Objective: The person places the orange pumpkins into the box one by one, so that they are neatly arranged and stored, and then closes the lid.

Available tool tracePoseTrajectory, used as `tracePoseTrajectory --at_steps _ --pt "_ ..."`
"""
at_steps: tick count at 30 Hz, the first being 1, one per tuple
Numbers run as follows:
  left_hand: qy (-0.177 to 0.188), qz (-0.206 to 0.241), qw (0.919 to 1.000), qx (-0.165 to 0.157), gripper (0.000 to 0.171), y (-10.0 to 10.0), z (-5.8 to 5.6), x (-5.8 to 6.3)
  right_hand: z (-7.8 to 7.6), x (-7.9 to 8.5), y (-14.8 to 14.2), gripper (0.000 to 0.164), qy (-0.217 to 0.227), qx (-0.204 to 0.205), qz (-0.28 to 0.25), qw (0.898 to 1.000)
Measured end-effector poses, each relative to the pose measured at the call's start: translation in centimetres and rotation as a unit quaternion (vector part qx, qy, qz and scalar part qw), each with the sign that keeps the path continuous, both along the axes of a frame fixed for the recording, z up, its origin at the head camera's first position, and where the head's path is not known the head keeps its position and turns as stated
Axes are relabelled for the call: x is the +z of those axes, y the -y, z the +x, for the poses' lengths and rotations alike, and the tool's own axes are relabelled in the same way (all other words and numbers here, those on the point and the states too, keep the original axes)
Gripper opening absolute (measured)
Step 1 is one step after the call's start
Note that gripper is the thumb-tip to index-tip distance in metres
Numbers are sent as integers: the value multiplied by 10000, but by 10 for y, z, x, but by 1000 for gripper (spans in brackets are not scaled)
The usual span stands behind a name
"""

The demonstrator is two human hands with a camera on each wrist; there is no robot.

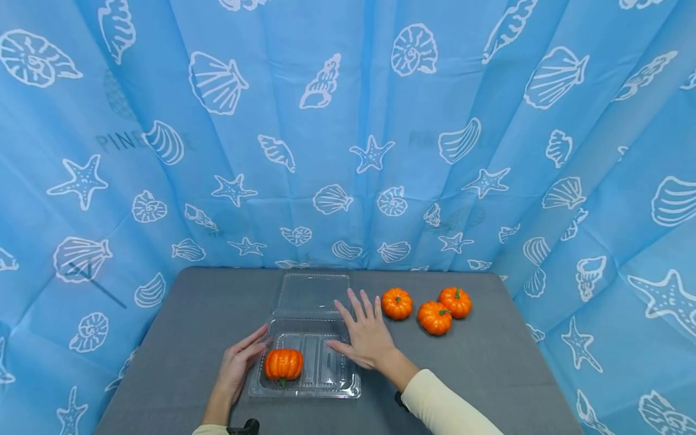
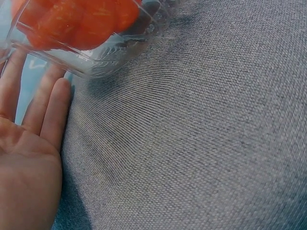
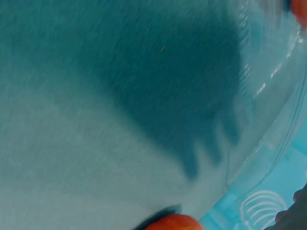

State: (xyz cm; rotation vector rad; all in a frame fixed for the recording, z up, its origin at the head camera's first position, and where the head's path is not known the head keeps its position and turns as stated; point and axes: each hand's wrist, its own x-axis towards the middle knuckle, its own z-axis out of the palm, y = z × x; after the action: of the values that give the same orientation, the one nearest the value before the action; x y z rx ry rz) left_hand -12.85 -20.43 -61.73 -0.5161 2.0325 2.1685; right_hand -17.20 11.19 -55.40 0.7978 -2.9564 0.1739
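Near left, a clear plastic clamshell (image 1: 348, 389) holding 1 miniature pumpkin (image 1: 283, 364) looks light, flimsy, best gripped by its rim. The left hand (image 1: 236, 365) is at its left side, the right hand (image 1: 368, 339) spreads at its right; neither grasps anything. Far right: 3 pumpkins (image 1: 435, 318).

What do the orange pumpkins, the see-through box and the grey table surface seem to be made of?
The pumpkins: probably plastic or coated foam, glossy, judging by the bright highlights; real ones can't be ruled out. The box: clear plastic, most likely, shiny, with see-through walls and moulded ridges. The table surface: apparently matte woven cloth, its threads visible.
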Motion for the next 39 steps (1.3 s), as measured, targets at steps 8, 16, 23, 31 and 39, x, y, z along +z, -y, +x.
tracePoseTrajectory --at_steps 8,16,23,31,39 --pt "-11 129 9999 17 53 2 -1 -1 -15 -5 -17 89 -169 -257 5 9995" --pt "-88 72 9999 36 51 1 -2 -4 -30 -11 -36 91 -121 -649 -23 9978" --pt "-110 107 9999 79 52 1 -1 -4 -47 -11 -57 92 -217 -960 -289 9947" --pt "-66 80 9999 36 51 1 -1 -3 -56 -8 -75 97 230 -1323 -989 9860" --pt "-93 35 9999 38 51 2 0 -4 -63 -7 -84 97 476 -1358 -1322 9807"
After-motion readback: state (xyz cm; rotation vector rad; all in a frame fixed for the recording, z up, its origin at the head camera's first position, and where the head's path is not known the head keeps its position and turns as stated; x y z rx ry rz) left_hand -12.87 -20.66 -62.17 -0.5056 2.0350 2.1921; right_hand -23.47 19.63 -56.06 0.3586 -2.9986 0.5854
